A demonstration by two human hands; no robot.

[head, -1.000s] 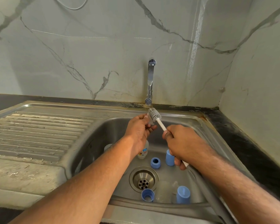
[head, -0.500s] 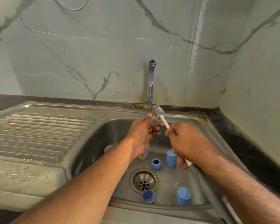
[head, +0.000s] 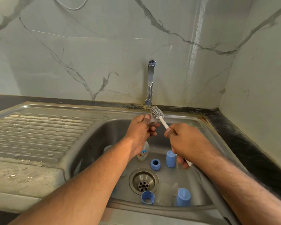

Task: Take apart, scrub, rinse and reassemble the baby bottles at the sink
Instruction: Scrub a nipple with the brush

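1. Gripping the white handle of the bottle brush (head: pixel 159 116), your right hand (head: pixel 183 140) sits just right of centre in the frame, fingers wrapped fully round the handle; the handle's tail pokes out below the fist, and the grey bristle head points up and left, just below the tap (head: pixel 150 83).
2. Your left hand (head: pixel 140 129), at centre frame, has its fingers and thumb curled round a small clear piece (head: pixel 151 122); it is mostly hidden by the fingers, so you cannot tell exactly which bottle part it is; the bristle head touches it from above.
3. Down in the sink (head: pixel 94 138), a clear bottle (head: pixel 143 152) with a printed label lies partly hidden under your left wrist.
4. Lower centre, a blue ring (head: pixel 155 164) sits just above the drain (head: pixel 143 181), and a blue cap (head: pixel 171 158) stands beside it to the right, under your right hand.
5. Near the bottom edge of the basin, a second blue ring (head: pixel 147 197) lies below the drain; a second blue cap (head: pixel 183 196) stands to its right, with faint clear pieces between them, too hazy to name.
6. The ribbed draining board (head: pixel 34 135) fills the left of the frame; a marble wall (head: pixel 88 54) takes the top.
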